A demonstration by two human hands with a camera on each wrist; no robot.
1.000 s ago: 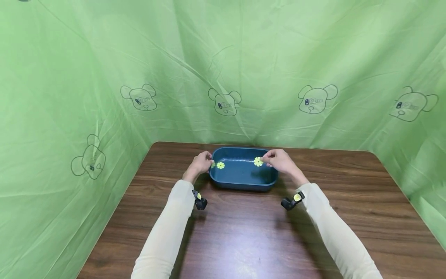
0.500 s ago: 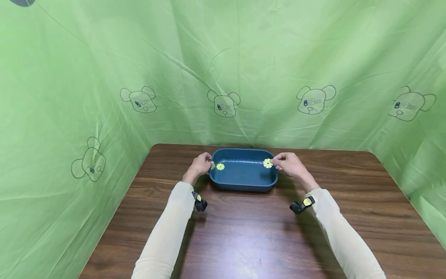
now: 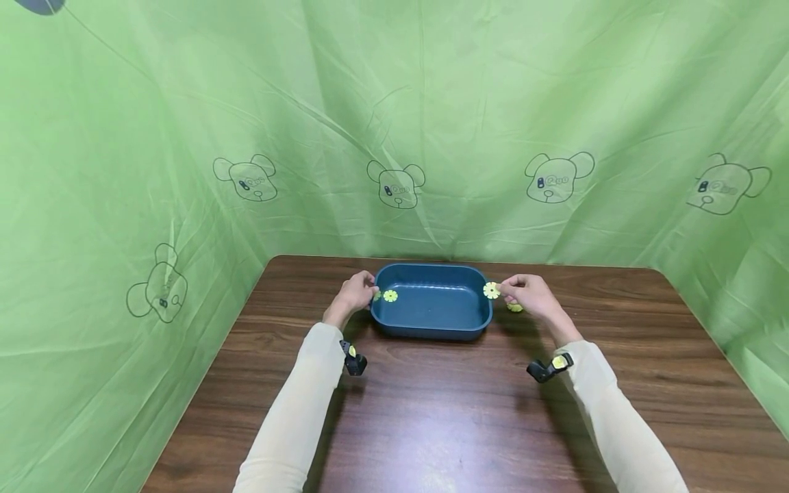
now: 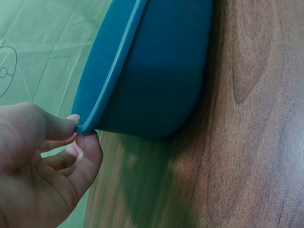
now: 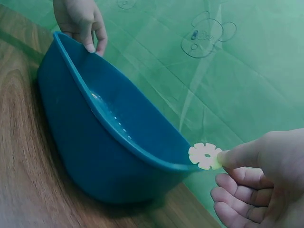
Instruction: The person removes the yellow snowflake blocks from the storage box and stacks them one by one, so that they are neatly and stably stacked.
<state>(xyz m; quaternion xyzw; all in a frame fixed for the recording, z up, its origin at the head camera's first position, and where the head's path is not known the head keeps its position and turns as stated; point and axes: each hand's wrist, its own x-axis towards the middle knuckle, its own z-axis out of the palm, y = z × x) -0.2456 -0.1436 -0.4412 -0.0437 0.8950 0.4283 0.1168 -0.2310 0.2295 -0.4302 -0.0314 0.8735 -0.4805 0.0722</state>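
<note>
A blue oblong basin (image 3: pixel 431 335) stands on the table towards the back. My left hand (image 3: pixel 354 296) pinches its left rim between thumb and fingers, as the left wrist view shows close up. A yellow flower-shaped notched disc (image 5: pixel 205 156) is pinched between the thumb and forefinger of my right hand (image 3: pixel 531 296), right at the basin's right rim; the other fingers curl loosely below. Inside the basin, near the left end, a second yellow disc (image 3: pixel 390 296) shows. Just right of the basin another yellow piece (image 3: pixel 515 307) lies on the table, partly hidden by my right hand.
The dark wood-grain table (image 3: pixel 431 411) runs back to a green cloth backdrop (image 3: pixel 468 123) with bear-head drawings. Cloth also hangs along the left and right sides. A black camera (image 3: pixel 355 363) is strapped to the left wrist, another camera (image 3: pixel 542 371) to the right.
My right hand has moved right with the yellow disc, from over the basin's inside to its right rim. The yellow piece on the table has come into sight. The left hand keeps its place.
</note>
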